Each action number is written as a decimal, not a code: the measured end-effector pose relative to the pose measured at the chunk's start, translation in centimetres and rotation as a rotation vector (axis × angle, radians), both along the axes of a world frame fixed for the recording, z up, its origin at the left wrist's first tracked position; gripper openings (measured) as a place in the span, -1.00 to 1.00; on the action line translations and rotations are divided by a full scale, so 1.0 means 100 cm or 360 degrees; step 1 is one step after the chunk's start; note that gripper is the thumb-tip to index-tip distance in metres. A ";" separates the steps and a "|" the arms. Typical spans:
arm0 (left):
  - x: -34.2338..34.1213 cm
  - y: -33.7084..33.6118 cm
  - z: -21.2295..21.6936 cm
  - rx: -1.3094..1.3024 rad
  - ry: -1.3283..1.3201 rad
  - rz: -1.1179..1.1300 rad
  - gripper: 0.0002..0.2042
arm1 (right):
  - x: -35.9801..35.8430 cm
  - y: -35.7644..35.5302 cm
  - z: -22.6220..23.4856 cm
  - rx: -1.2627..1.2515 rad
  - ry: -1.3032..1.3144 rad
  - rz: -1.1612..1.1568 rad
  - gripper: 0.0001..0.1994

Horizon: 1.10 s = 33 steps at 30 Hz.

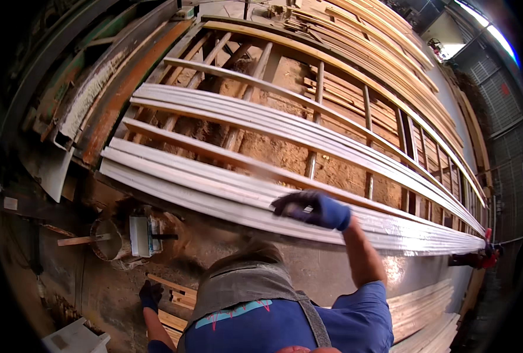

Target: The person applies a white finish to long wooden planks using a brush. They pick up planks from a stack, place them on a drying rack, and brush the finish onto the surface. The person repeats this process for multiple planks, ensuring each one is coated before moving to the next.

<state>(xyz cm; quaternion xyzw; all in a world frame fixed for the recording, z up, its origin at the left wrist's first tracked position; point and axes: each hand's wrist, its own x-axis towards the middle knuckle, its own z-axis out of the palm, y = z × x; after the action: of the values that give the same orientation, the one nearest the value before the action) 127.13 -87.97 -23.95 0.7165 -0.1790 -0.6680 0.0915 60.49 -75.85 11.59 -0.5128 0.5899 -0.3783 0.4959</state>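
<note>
My right hand (313,210), in a dark blue work glove, is over the nearest long white-coated boards (214,191). Its fingers look curled, but motion smears them, and whether they touch a board or hold anything is unclear. Low at my left side hangs my left hand (150,294), also gloved, its fingers loosely apart with nothing visible in them. A middle group of white boards (226,112) lies farther off, and between the two groups runs a single board (191,138) with a brown edge. All of them rest across a rack with round crossbars (317,100).
A bucket (109,238) with a stick across it and a white box-shaped container (139,235) stand at left. Bare wood strips are stacked beyond the rack (361,44) and at lower right (420,312). A person in red (486,252) is at the boards' far right end.
</note>
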 end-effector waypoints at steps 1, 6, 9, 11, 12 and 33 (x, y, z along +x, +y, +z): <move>-0.017 -0.017 0.009 -0.0059 -0.0051 -0.0088 -0.41 | -0.036 0.000 -0.007 -0.0169 -0.0054 -0.0166 -0.67; -0.087 -0.091 0.098 -0.0588 -0.0045 0.0201 -0.50 | -0.151 -0.027 -0.071 0.0218 0.0621 -0.0012 -0.59; -0.098 -0.146 0.159 -0.0969 0.0002 0.0230 -0.47 | -0.173 -0.054 -0.146 0.0397 0.0800 0.0245 -0.59; -0.139 -0.187 0.210 -0.1124 0.0099 0.0126 -0.39 | -0.164 -0.081 -0.137 0.0632 0.1012 0.0405 -0.50; -0.164 -0.210 0.241 -0.1127 0.0106 0.0006 -0.36 | -0.171 -0.086 -0.145 0.0638 0.1055 0.0374 -0.49; -0.485 -0.643 0.243 -0.1211 0.0582 -0.0898 -0.21 | -0.187 -0.167 -0.182 0.1103 -0.0243 -0.1511 -0.56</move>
<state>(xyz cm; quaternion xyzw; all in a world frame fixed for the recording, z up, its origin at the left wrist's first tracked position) 78.66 -152.32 0.32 0.4274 -0.5774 -0.6687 0.1920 41.84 -92.54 -6.60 0.0278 0.8066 -0.3798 0.4521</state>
